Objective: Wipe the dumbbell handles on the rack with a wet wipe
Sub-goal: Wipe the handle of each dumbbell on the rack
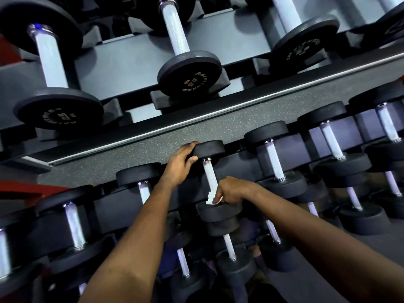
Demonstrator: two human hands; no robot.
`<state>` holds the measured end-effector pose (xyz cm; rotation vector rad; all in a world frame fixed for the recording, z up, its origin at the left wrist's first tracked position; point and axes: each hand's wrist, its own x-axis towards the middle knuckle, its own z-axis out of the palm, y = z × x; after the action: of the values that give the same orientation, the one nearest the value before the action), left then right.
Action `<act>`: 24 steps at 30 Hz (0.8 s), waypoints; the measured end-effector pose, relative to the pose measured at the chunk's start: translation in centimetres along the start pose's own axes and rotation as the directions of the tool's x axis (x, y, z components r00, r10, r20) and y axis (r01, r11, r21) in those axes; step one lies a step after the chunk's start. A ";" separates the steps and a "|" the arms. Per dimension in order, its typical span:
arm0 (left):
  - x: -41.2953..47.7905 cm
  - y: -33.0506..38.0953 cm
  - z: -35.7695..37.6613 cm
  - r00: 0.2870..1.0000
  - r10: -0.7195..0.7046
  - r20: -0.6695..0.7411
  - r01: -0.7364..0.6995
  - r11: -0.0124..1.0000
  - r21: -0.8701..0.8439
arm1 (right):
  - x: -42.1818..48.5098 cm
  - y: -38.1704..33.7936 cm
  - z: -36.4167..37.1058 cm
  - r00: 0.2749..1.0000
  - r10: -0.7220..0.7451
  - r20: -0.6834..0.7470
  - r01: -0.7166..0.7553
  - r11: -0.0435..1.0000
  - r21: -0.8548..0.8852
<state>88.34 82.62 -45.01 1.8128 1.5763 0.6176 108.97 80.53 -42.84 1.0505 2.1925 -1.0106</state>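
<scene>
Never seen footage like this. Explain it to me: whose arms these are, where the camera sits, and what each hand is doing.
No machine here: a person wears one camera on the head, looking down at their own bare arms. Ahead is a tiered rack of black dumbbells with pale handles. The left hand grips the far head of one dumbbell on a lower row. The right hand holds a white wet wipe round the near end of its handle. Bigger dumbbells lie on the tier above.
</scene>
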 end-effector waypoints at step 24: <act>0.0 -0.3 0.3 0.999 -0.035 0.004 0.035 0.998 -0.053 | 5.2 4.5 3.9 0.975 0.210 0.073 -0.165 0.462 0.872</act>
<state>88.37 82.57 -45.40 1.7431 1.5713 0.6338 110.14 81.59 -50.60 1.6966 1.4188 -2.1112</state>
